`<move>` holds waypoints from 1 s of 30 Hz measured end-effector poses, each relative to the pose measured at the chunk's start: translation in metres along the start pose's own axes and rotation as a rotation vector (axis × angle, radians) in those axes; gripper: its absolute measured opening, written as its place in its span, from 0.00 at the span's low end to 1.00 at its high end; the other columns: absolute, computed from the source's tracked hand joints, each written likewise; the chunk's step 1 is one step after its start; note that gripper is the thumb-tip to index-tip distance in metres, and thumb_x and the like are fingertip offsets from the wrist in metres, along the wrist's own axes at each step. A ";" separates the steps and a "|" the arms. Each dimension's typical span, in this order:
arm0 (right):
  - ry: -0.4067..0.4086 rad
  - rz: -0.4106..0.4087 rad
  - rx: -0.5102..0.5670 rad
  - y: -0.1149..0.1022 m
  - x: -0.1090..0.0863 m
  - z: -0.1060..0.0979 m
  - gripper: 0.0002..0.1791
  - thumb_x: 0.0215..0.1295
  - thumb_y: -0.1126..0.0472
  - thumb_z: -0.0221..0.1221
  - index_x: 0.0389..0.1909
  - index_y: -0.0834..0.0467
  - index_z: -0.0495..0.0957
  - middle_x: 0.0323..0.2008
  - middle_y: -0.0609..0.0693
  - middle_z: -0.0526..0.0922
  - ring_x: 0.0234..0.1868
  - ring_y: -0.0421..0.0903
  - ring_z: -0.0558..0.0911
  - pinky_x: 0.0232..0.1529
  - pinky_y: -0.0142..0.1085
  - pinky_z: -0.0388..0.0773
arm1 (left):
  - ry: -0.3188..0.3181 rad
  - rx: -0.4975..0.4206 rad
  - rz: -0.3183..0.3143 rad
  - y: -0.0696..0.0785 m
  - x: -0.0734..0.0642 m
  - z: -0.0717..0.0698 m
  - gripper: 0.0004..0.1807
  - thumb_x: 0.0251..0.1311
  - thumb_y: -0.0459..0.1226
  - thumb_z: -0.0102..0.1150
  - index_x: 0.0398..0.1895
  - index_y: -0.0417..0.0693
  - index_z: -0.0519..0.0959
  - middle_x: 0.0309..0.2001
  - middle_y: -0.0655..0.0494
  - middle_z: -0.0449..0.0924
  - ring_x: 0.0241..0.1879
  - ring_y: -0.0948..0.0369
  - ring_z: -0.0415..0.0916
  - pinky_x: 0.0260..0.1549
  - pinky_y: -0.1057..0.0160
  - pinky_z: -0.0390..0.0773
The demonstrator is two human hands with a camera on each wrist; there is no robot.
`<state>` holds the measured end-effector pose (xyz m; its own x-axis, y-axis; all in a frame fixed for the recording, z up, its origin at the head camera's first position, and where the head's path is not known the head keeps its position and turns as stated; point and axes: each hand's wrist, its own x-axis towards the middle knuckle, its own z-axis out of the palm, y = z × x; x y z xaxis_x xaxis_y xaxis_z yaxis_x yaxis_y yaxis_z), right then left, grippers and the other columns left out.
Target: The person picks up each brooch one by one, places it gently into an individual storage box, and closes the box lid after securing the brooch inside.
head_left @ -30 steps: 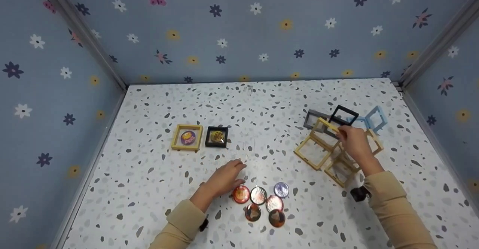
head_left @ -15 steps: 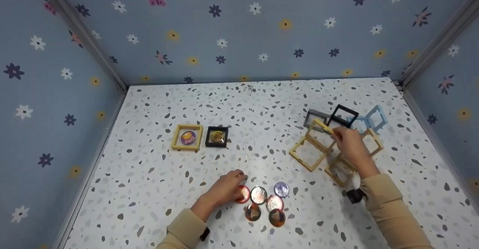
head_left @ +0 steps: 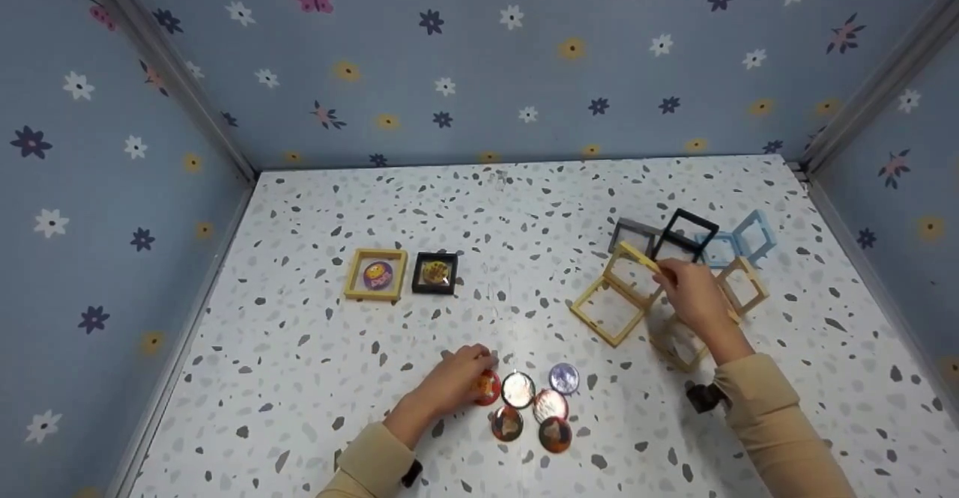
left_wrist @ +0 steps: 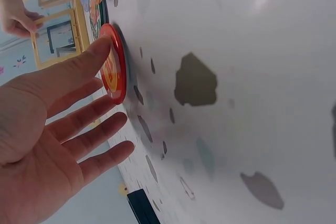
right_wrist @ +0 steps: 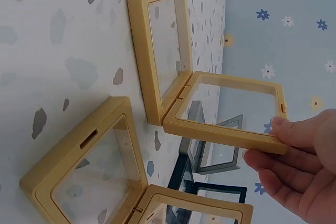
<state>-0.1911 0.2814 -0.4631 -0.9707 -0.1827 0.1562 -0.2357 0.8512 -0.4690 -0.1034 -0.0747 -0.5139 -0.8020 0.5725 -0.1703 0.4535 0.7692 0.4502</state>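
In the head view my left hand (head_left: 453,382) is at a round red badge (head_left: 488,387) on the speckled table. The left wrist view has its thumb over the edge of the red badge (left_wrist: 116,66), fingers extended and spread beside it; whether they press on it is hard to tell. My right hand (head_left: 697,299) pinches the raised half of a yellow hinged display frame (head_left: 608,312) between thumb and fingers. In the right wrist view, this clear-windowed frame (right_wrist: 226,139) stands unfolded, its other half resting on the table.
Several round badges (head_left: 551,406) lie near the left hand. A yellow frame (head_left: 376,294) and a black frame (head_left: 434,288), each holding a badge, lie at left. Grey, black, blue (head_left: 755,236) and more yellow frames stand open around the right hand. Patterned walls (head_left: 479,64) enclose the table.
My right hand has drawn the yellow frame left and slightly toward me, away from the other frames. The left hand has moved down onto the red badge, which has hardly shifted.
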 end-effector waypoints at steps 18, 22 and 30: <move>0.019 -0.058 0.053 -0.011 -0.006 0.006 0.13 0.57 0.69 0.55 0.43 0.71 0.75 0.29 0.61 0.79 0.25 0.49 0.75 0.25 0.41 0.71 | 0.029 -0.020 0.033 0.002 -0.001 0.003 0.15 0.47 0.30 0.60 0.41 0.40 0.78 0.36 0.55 0.70 0.38 0.59 0.68 0.36 0.64 0.71; 0.026 -0.063 0.053 -0.013 -0.007 0.006 0.13 0.57 0.69 0.56 0.42 0.71 0.75 0.27 0.60 0.79 0.23 0.48 0.74 0.23 0.40 0.68 | 0.043 -0.072 0.038 0.001 0.000 0.003 0.13 0.46 0.30 0.61 0.38 0.40 0.79 0.32 0.57 0.68 0.34 0.61 0.67 0.32 0.66 0.70; 0.015 -0.044 0.070 -0.013 -0.006 0.008 0.13 0.57 0.69 0.56 0.43 0.71 0.75 0.28 0.60 0.79 0.24 0.48 0.75 0.24 0.41 0.70 | 0.044 -0.135 0.004 -0.001 0.000 0.001 0.12 0.47 0.29 0.59 0.38 0.38 0.78 0.32 0.56 0.70 0.32 0.63 0.69 0.31 0.68 0.71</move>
<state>-0.1825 0.2671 -0.4648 -0.9586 -0.2117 0.1905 -0.2815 0.8059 -0.5209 -0.1034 -0.0747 -0.5156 -0.8178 0.5603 -0.1310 0.4029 0.7202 0.5648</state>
